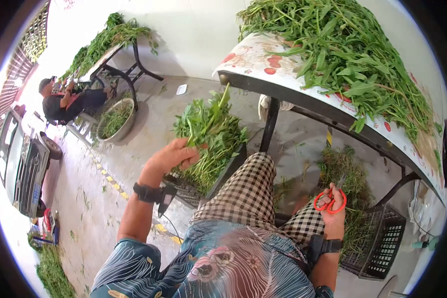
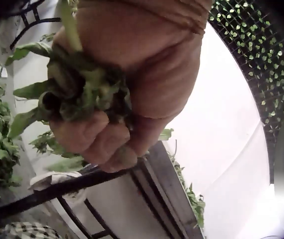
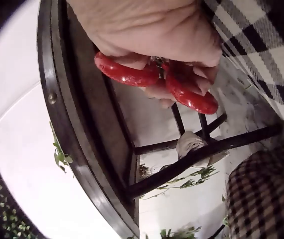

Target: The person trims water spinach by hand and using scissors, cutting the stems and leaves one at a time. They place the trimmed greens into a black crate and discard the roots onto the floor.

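Observation:
My left hand (image 1: 173,156) grips a bunch of leafy green stems (image 1: 207,119) and holds it above a black crate (image 1: 196,191) filled with more greens. In the left wrist view the fingers (image 2: 94,137) curl tightly round the stem ends (image 2: 89,94). My right hand (image 1: 333,201) rests by my knee and holds red-handled scissors (image 1: 328,201). The right wrist view shows my fingers through the red scissor loops (image 3: 186,92); the blades are hidden.
A table (image 1: 263,54) with a fruit-print cloth carries a big heap of greens (image 1: 342,44). A second black crate (image 1: 382,238) with trimmings stands under it at right. Far left, another person (image 1: 64,102) sits by a bowl of greens (image 1: 115,120) and another table; a car (image 1: 20,164) is parked.

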`<state>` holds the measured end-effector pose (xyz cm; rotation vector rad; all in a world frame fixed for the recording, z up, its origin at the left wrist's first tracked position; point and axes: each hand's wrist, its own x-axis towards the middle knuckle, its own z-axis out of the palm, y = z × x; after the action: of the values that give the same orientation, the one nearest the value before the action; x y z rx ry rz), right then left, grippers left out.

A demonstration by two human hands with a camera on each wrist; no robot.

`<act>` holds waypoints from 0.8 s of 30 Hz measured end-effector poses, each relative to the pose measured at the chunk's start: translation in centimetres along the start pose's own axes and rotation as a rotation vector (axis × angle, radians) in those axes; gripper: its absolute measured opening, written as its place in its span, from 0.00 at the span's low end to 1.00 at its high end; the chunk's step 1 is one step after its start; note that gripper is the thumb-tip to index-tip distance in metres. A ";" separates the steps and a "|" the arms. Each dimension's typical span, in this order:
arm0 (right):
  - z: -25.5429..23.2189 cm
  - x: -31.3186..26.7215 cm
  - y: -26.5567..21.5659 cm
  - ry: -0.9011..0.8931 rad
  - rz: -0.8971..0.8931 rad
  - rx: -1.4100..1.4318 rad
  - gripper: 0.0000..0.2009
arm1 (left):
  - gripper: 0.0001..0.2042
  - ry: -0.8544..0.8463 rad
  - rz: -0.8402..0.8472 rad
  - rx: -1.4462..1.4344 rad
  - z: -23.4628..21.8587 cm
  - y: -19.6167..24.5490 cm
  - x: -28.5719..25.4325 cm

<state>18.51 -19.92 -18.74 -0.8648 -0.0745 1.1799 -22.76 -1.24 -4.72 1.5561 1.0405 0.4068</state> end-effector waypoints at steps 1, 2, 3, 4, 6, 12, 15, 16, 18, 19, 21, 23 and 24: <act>-0.3 0.0 0.1 -0.001 0.009 0.033 0.09 | 0.17 0.033 -0.002 0.043 -0.7 -0.8 0.3; -0.6 0.1 0.3 -0.004 0.008 0.024 0.09 | 0.16 0.062 -0.002 0.085 -1.2 -1.2 0.6; -0.8 0.2 0.4 -0.007 0.002 0.016 0.09 | 0.15 0.085 -0.027 0.142 -1.5 -0.8 0.6; -1.0 0.3 0.4 -0.009 -0.007 0.009 0.08 | 0.15 0.138 -0.016 0.175 -1.9 -1.4 1.0; -1.0 0.3 0.4 -0.013 0.004 -0.009 0.08 | 0.14 0.241 0.010 0.243 -2.9 -3.1 1.8; -0.5 0.4 0.6 0.044 0.018 -0.043 0.08 | 0.11 0.397 -0.047 0.127 -5.0 -7.7 3.6; -0.4 0.6 0.7 0.043 0.022 -0.076 0.09 | 0.10 0.475 -0.028 0.038 -5.5 -9.9 3.9; -0.4 0.7 0.8 0.033 0.021 -0.088 0.09 | 0.09 0.490 -0.030 0.029 -5.8 -10.9 4.2; -0.4 0.8 1.0 0.037 0.047 -0.084 0.09 | 0.09 0.518 -0.035 0.011 -6.3 -12.9 4.7; -0.3 0.9 1.1 0.040 0.058 -0.082 0.09 | 0.09 0.511 -0.041 -0.004 -6.6 -13.6 4.9; 0.1 0.9 1.3 0.043 0.074 -0.090 0.09 | 0.10 0.496 -0.051 -0.032 -7.0 -14.6 5.3; 0.6 0.9 1.4 0.044 0.090 -0.104 0.09 | 0.10 0.553 -0.030 -0.115 -7.0 -15.1 6.0; 0.9 0.9 1.4 0.043 0.099 -0.115 0.10 | 0.10 0.582 -0.020 -0.157 -6.8 -15.2 6.3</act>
<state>17.37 -18.56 -19.33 -1.0039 -0.0654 1.2584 -30.29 7.06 -18.55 1.3101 1.4237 0.9415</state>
